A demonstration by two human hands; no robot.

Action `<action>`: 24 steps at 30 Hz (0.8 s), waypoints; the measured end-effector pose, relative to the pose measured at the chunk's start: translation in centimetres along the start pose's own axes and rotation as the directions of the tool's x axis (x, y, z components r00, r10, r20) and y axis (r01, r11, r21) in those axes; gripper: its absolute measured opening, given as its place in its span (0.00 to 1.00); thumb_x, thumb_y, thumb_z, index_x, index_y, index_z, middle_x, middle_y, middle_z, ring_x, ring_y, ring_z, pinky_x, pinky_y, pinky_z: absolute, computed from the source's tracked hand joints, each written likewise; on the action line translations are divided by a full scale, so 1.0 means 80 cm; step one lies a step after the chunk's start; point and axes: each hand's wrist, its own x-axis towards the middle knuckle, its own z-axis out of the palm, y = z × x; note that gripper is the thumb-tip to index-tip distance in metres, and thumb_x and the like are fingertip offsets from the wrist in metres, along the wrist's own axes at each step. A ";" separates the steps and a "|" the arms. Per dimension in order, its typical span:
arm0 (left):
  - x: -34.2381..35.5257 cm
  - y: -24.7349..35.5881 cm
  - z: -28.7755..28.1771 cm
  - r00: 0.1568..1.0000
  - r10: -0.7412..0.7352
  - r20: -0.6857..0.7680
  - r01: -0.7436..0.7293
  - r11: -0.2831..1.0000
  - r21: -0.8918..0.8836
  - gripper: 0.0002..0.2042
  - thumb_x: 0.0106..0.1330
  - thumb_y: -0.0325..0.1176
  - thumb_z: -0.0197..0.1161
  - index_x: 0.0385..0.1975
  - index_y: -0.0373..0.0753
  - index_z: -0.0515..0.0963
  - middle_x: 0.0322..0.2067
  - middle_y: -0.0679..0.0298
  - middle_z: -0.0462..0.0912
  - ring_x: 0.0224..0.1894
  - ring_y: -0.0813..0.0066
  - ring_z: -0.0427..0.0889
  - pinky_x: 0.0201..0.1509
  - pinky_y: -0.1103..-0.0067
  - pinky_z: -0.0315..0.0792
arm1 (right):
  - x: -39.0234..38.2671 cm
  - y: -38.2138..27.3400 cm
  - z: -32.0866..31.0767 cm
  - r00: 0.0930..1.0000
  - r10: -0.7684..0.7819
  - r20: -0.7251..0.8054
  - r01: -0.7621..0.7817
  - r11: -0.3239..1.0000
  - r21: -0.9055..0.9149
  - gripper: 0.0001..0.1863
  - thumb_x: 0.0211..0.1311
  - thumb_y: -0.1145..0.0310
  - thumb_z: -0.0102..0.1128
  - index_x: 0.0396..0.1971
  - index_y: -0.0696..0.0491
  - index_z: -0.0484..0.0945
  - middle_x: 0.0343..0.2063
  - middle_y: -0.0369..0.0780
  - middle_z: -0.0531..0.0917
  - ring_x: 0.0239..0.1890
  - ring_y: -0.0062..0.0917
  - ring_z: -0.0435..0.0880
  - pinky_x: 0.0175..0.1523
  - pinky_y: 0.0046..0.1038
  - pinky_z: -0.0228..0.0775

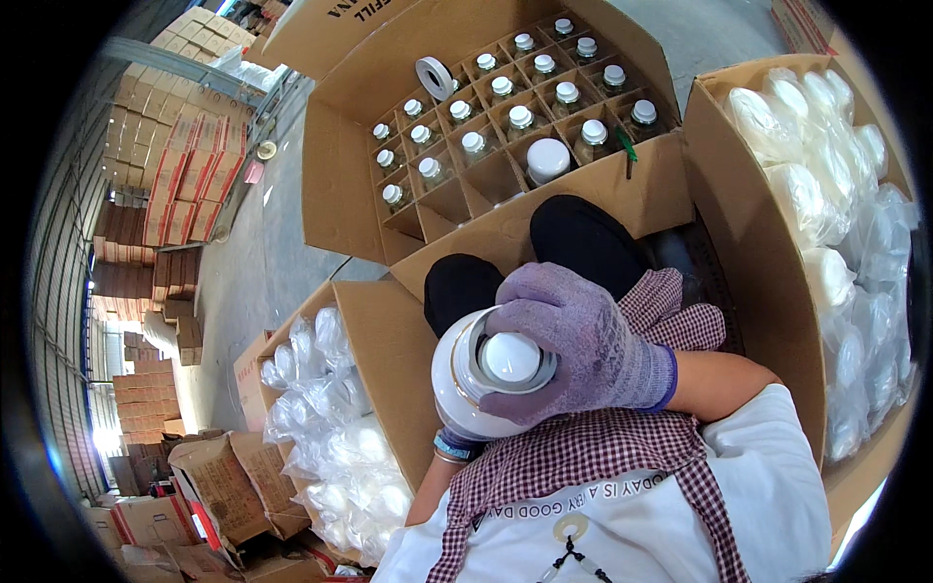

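In front of my body is a white vacuum flask (465, 394), tilted, with a thin gold line round its shoulder. A round white stopper (510, 360) sits inside its wide neck. My right hand (573, 330), in a purple-grey knitted glove, is closed round the neck with the fingers curled over the rim. My left hand (455, 442) is at the flask's lower left side; only a bit of glove by the wrist shows, and its fingers are hidden behind the flask. Beyond my knees stands an open divided carton (428, 260) of clear bottles (473, 146) with white caps.
A larger white lid (548, 160), a roll of white tape (434, 78) and a green-handled tool (625, 146) are in or on the divided carton. Cartons of plastic-wrapped white parts stand at left (379, 360) and right (748, 243). Stacked boxes (199, 170) line the far left.
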 end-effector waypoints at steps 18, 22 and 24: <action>-0.022 -0.011 0.002 0.999 -0.008 -0.044 0.007 1.000 -0.019 0.35 0.64 0.39 0.73 0.70 0.44 0.65 0.64 0.60 0.74 0.67 0.64 0.72 0.70 0.67 0.65 | -0.007 -0.002 0.000 1.000 -0.017 -0.003 0.017 1.000 0.024 0.36 0.33 0.58 0.80 0.45 0.52 0.72 0.37 0.42 0.77 0.39 0.37 0.81 0.44 0.36 0.77; -0.028 -0.017 -0.002 0.995 -0.010 -0.096 0.010 1.000 0.002 0.36 0.65 0.39 0.72 0.71 0.45 0.64 0.66 0.60 0.72 0.69 0.64 0.70 0.73 0.66 0.64 | -0.005 -0.005 0.003 0.999 0.011 -0.030 -0.011 1.000 0.015 0.35 0.34 0.59 0.81 0.45 0.52 0.73 0.38 0.43 0.78 0.39 0.38 0.81 0.43 0.36 0.78; -0.027 -0.020 -0.005 0.995 -0.011 -0.096 0.010 1.000 -0.010 0.36 0.65 0.39 0.72 0.72 0.45 0.63 0.67 0.60 0.72 0.70 0.64 0.69 0.74 0.66 0.63 | -0.003 -0.006 0.002 0.999 0.028 -0.044 -0.028 1.000 0.009 0.35 0.34 0.60 0.82 0.45 0.52 0.73 0.38 0.43 0.79 0.39 0.38 0.82 0.43 0.36 0.78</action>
